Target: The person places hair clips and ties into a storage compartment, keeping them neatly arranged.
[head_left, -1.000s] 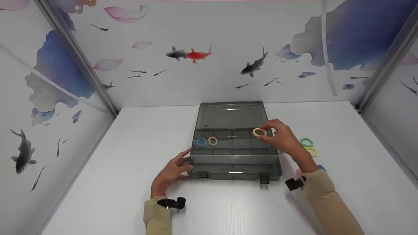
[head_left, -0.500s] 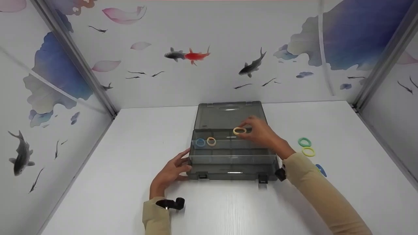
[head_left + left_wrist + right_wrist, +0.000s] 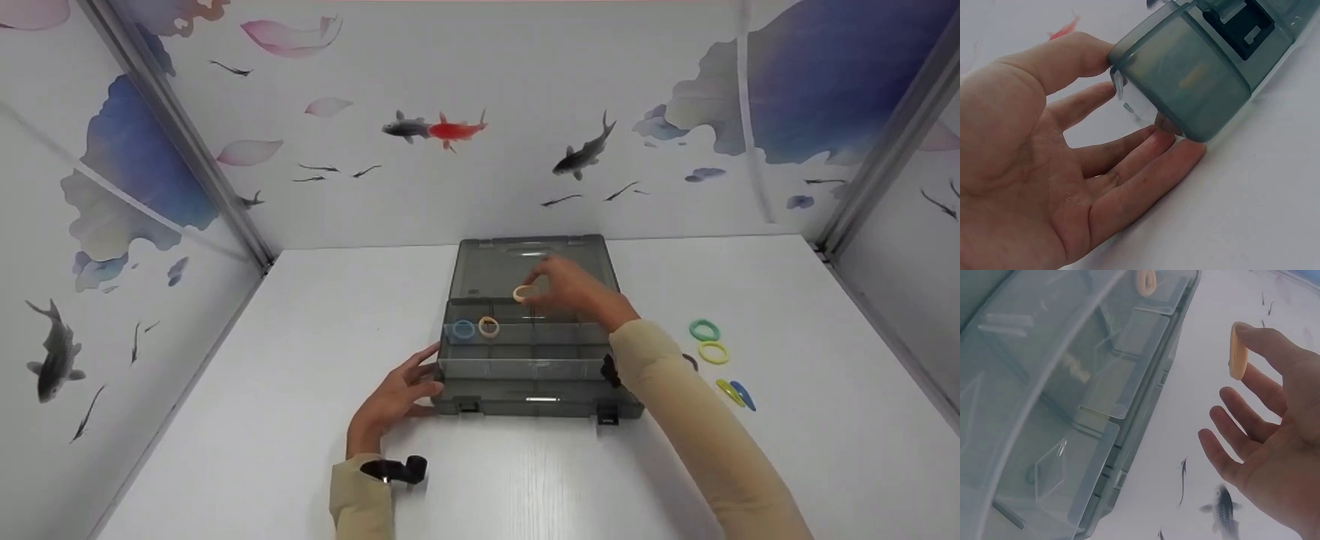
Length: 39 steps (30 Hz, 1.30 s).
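Observation:
A grey see-through compartment box [image 3: 538, 407] lies on the table with its lid [image 3: 495, 266] laid back. My left hand [image 3: 394, 394] holds the box's left side, thumb and fingertips against its corner in the left wrist view. Above the rear compartments, my right hand [image 3: 566, 289] pinches a pale yellow hair tie [image 3: 1238, 351] between thumb and index finger, the other fingers spread loosely. The tie is clear of the box. A blue hair tie [image 3: 463, 320] and a peach hair tie [image 3: 489, 318] sit in the rear row at the left.
Right of the box lie a green hair tie [image 3: 704, 321], a yellow hair tie [image 3: 713, 343], a yellow hair clip [image 3: 729, 393] and a blue hair clip [image 3: 743, 395]. A dark band [image 3: 691, 361] is partly behind the right sleeve. Printed walls enclose the table.
My right hand has travelled left across the box with the pale yellow hair tie. The left hand has kept its place on the box. Clips formerly behind the right arm now show.

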Available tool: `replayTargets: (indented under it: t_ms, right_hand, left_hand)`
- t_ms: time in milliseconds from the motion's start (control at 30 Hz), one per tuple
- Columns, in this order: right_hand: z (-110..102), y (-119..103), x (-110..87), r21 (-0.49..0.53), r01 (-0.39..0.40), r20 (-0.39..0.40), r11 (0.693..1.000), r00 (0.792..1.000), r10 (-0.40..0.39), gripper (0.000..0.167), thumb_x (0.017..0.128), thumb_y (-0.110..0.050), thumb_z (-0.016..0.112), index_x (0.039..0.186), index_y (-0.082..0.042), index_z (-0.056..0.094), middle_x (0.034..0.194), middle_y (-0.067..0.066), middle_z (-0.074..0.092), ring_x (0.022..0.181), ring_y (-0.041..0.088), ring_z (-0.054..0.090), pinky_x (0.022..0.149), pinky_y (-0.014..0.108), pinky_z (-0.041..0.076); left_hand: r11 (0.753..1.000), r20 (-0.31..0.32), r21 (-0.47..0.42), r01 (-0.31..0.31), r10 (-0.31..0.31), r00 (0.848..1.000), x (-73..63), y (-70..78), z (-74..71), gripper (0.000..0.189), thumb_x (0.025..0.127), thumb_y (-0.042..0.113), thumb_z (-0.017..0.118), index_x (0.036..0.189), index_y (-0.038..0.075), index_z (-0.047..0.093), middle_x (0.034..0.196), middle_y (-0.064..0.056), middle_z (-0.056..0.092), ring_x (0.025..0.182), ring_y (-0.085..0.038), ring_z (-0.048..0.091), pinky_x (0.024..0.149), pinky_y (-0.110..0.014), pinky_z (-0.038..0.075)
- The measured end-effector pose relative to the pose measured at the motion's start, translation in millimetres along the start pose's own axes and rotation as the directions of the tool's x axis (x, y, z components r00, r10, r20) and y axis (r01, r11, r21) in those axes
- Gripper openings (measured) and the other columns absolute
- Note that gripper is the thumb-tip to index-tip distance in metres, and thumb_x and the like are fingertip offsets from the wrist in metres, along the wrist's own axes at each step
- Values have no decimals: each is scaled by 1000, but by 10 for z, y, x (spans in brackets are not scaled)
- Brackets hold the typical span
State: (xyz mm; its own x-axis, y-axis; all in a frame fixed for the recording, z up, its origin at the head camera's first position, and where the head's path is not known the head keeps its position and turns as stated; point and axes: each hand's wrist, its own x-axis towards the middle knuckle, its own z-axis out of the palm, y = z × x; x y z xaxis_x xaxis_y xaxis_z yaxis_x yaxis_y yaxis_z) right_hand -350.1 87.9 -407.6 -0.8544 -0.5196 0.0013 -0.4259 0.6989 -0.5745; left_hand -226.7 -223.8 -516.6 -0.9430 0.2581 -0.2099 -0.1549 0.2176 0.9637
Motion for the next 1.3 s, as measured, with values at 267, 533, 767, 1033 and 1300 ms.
replayTargets:
  t_ms: [267, 533, 767, 1033, 1300]
  right_hand:
    - [132, 7, 182, 1, -19, 60, 1000, 998, 19, 34, 91, -23, 72, 117, -1, 72, 127, 19, 65, 121, 36, 59, 102, 52, 49]
    - [199, -1, 180, -1, -87, 146, 996, 986, 87, 35, 90, -21, 73, 120, -3, 70, 119, 15, 70, 100, 25, 64, 94, 48, 53]
    - [261, 72, 188, -10, -107, 148, 994, 983, 108, 33, 92, -24, 71, 118, -3, 70, 121, 17, 69, 104, 28, 65, 95, 49, 53]
    - [354, 124, 256, -13, -91, 129, 996, 987, 92, 39, 90, -25, 74, 120, 0, 69, 120, 18, 69, 105, 30, 65, 96, 50, 52]
    - [243, 43, 234, -40, -17, 80, 999, 997, 20, 40, 90, -21, 75, 124, -3, 69, 138, 18, 61, 128, 38, 57, 106, 54, 47]
  left_hand:
    - [1000, -4, 0, -4, 4, 1000, 4, -1, -13, 75, 94, 18, 66, 159, 26, 30, 162, -24, 29, 141, -46, 41, 98, -54, 53]
    - [1000, 8, -6, -13, 13, 1000, 14, 3, 7, 74, 95, 16, 64, 159, 25, 29, 161, -26, 28, 141, -48, 40, 99, -54, 53]
    - [1000, -4, 6, -6, 6, 1000, 15, 2, 8, 74, 94, 16, 64, 159, 26, 29, 162, -24, 29, 141, -46, 42, 100, -55, 52]
    - [1000, -4, -17, -4, 4, 1000, 21, -10, 16, 75, 93, 14, 64, 159, 29, 30, 162, -24, 27, 142, -46, 40, 99, -55, 53]
    - [1000, -5, -7, -4, 4, 1000, 19, -8, -1, 75, 94, 15, 64, 159, 28, 30, 162, -24, 30, 141, -46, 41, 97, -54, 54]
